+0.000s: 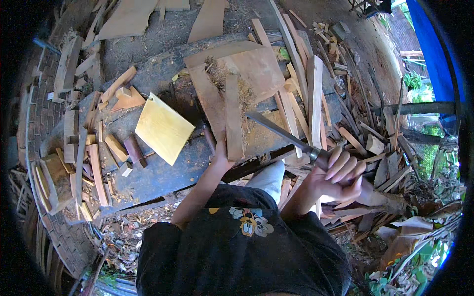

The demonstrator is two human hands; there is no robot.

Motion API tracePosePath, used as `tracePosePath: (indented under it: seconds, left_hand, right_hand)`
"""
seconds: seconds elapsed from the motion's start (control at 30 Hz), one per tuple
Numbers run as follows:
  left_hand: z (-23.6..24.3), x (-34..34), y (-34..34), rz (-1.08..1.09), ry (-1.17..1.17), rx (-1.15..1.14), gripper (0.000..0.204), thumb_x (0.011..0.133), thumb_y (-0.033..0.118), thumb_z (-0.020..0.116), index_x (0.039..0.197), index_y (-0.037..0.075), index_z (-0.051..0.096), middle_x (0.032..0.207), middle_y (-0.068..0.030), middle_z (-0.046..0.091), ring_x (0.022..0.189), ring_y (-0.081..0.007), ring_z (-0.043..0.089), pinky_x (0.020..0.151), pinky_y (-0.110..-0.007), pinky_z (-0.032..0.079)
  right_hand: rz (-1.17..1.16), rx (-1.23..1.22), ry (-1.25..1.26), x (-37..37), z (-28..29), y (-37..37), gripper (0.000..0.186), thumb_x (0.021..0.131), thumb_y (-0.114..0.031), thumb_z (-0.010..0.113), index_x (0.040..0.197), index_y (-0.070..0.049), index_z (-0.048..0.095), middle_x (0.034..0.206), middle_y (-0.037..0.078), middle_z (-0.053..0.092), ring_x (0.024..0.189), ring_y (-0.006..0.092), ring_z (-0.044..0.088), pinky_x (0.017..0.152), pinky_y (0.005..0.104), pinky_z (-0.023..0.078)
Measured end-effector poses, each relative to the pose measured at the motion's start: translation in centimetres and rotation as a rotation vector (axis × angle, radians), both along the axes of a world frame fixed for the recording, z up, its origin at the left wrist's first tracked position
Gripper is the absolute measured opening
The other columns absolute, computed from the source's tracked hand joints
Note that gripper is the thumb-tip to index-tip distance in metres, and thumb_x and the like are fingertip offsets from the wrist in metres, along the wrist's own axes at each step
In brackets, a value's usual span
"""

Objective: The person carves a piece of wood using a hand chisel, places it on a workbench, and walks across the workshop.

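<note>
My left hand (220, 157) grips the near end of a narrow upright wooden strip (233, 116), which stands on a dark log workbench (163, 170). In my right hand (338, 172) is the wooden handle of a long chopping blade (279, 130). Its metal blade points up and left toward the strip, and the tip is close to the strip's right edge. Behind the strip lies a reddish flat board (247, 66) with shavings on it.
A pale yellow square board (164, 128) lies on the workbench to the left. Small wood blocks and offcuts (103, 153) crowd the left side. Long split slats (308, 98) pile up on the right. Chips and dry leaves cover the ground.
</note>
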State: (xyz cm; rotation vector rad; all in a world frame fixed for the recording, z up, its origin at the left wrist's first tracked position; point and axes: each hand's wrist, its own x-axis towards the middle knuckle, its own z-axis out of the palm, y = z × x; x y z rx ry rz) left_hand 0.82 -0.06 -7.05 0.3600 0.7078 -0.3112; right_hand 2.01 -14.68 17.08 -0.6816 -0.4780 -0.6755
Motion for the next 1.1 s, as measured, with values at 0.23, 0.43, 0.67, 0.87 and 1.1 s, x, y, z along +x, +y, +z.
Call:
tracePosePath:
  seconds: [0.23,0.43,0.67,0.87,1.1]
  left_hand:
    - [1.4,-0.1,1.0,-0.119,-0.014,-0.032,0.058,0.077,0.060,0.026,0.078,0.006,0.048,0.060,-0.0066,0.044,0.049,-0.0229,0.044,0.043,-0.033,0.034]
    - [3.1,0.0,1.1,-0.168,-0.152,-0.094,0.058,0.077,0.058,0.028,0.072,0.004,0.048,0.061,-0.0074,0.044,0.053,-0.0207,0.044,0.044,-0.031,0.035]
    - [4.5,-0.1,1.5,-0.152,-0.186,-0.170,0.056,0.075,0.056,0.034,0.077,0.002,0.048,0.062,-0.0071,0.044,0.056,-0.0195,0.042,0.051,-0.029,0.036]
    - [4.6,1.2,0.6,-0.088,0.051,-0.355,0.040,0.077,0.052,0.036,0.087,0.014,0.046,0.061,-0.0058,0.048,0.047,-0.0236,0.046,0.042,-0.035,0.035]
    - [5.0,1.3,0.5,-0.154,-0.080,-0.344,0.037,0.076,0.053,0.038,0.085,0.018,0.048,0.065,-0.0029,0.050,0.053,-0.0220,0.048,0.041,-0.034,0.034]
  right_hand:
    - [0.250,0.834,0.884,1.3,-4.4,-4.7,0.021,0.073,-0.010,0.051,0.056,-0.009,0.038,0.044,-0.002,0.033,0.043,0.0096,0.035,0.054,0.0226,0.037]
    - [0.465,1.018,0.801,0.0,-4.9,-3.6,0.026,0.075,-0.015,0.049,0.054,-0.010,0.034,0.046,-0.001,0.034,0.050,0.0128,0.039,0.060,0.0260,0.038]
    - [0.229,0.970,0.795,-0.5,-4.1,-3.7,0.026,0.074,-0.016,0.050,0.054,-0.010,0.034,0.045,-0.002,0.031,0.046,0.0113,0.035,0.057,0.0256,0.036]
    - [-0.061,0.175,0.247,-1.9,-1.5,0.7,0.024,0.077,-0.021,0.039,0.057,-0.009,0.035,0.042,0.001,0.031,0.034,0.0112,0.027,0.045,0.0266,0.030]
    - [0.178,-0.704,-0.335,-2.4,-3.1,2.3,0.014,0.073,-0.013,0.056,0.071,-0.001,0.049,0.058,0.009,0.051,0.051,0.0216,0.050,0.053,0.0360,0.043]
